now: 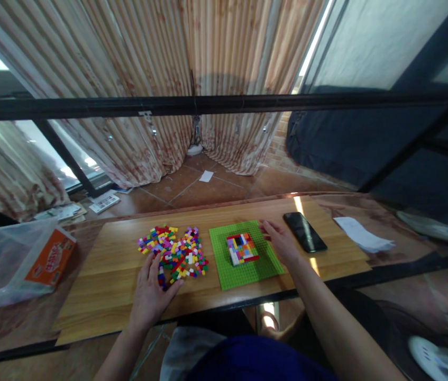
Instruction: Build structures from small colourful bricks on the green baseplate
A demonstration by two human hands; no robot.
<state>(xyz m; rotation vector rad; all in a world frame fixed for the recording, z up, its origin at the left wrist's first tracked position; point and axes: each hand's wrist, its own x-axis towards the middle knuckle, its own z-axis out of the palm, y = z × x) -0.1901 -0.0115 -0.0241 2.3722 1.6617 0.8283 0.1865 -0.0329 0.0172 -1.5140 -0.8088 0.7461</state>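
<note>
My left hand (153,291) is at the near left edge of a pile of small coloured toy bricks (182,256), its fingers and thumb spread apart. The fingertips touch or lie close to the bricks, and I see nothing gripped in them. My right hand (279,241) is over the right side of a green baseplate (224,275), with loosely bent fingers apart and nothing visible in them. Left of it, a square multicoloured brick build (243,248) sits on the baseplate, with red, white, orange and purple parts and a dark spot near its far side.
A black phone (305,232) lies on the wooden board (100,275) to the right. Beyond it is a white paper (362,234). A clear plastic bin (9,264) with an orange label stands at the left. A dark metal bar (216,103) crosses before the curtains (148,53).
</note>
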